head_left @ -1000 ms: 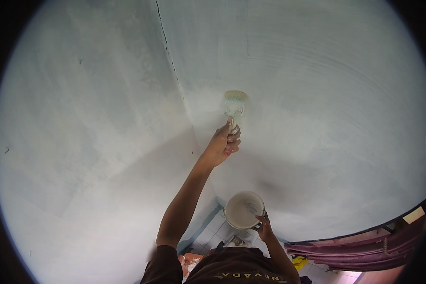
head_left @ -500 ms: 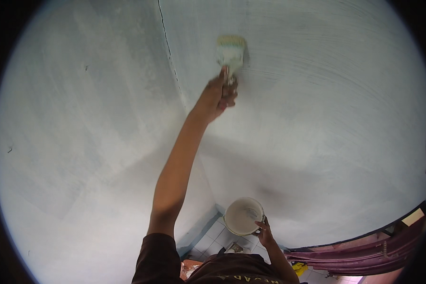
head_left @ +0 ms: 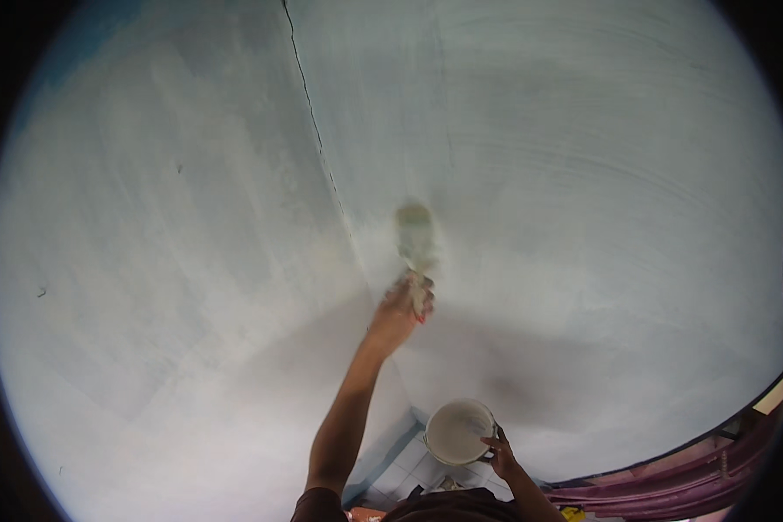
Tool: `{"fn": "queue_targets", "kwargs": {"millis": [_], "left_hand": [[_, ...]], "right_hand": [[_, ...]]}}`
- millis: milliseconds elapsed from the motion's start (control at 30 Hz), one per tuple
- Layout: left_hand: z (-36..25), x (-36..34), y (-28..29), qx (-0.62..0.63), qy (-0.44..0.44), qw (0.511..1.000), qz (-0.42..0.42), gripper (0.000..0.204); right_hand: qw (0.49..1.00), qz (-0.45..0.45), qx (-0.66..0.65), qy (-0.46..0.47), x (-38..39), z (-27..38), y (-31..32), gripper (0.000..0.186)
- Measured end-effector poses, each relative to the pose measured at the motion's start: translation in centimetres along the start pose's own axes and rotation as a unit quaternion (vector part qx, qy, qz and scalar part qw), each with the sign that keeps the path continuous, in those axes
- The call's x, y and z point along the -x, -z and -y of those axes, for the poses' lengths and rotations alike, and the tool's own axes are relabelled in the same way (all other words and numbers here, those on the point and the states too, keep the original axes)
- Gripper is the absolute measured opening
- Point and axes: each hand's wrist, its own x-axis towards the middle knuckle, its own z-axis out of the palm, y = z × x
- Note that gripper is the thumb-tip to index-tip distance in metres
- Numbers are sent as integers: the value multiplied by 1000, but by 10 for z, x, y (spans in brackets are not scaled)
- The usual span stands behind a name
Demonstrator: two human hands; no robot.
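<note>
A wide paintbrush [head_left: 415,226], blurred by motion, is held upright against the pale painted wall [head_left: 557,209] just right of the inside corner. My left hand [head_left: 406,304] is closed round its handle, arm stretched up from the lower edge. Low in the view, my right hand [head_left: 498,452] grips the right side of a whitish bucket [head_left: 452,422] with a thin layer of pale stuff inside; its fingers curl at the rim.
The left wall [head_left: 165,261] meets the facing one at a cracked corner running down the middle. Below are white floor tiles [head_left: 396,483], a blue-grey band along the wall's foot, purple curtain fabric [head_left: 670,487] at lower right and a yellow object [head_left: 572,513] near the bottom edge.
The brush in my left hand rose up the wall, then came back down, lower than in the first frame. The bucket and right hand appear lower in the view.
</note>
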Motion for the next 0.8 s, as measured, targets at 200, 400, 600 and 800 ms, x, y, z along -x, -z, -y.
{"fn": "queue_targets", "kwargs": {"millis": [200, 400, 600, 800], "left_hand": [[-156, -22, -61, -169, -241, 956, -4, 32], [-277, -75, -151, -476, -392, 777, -123, 34], [-342, -119, -215, -679, -489, 500, -223, 30], [-349, -151, -222, -780, -459, 374, -203, 34]], "right_hand": [[1000, 4, 15, 9, -7, -5, 5, 90], [1000, -17, -10, 24, -10, -13, 10, 83], [997, -14, 52, 54, -34, -17, 20, 86], [982, 116, 74, 131, -48, -47, 40, 96]]}}
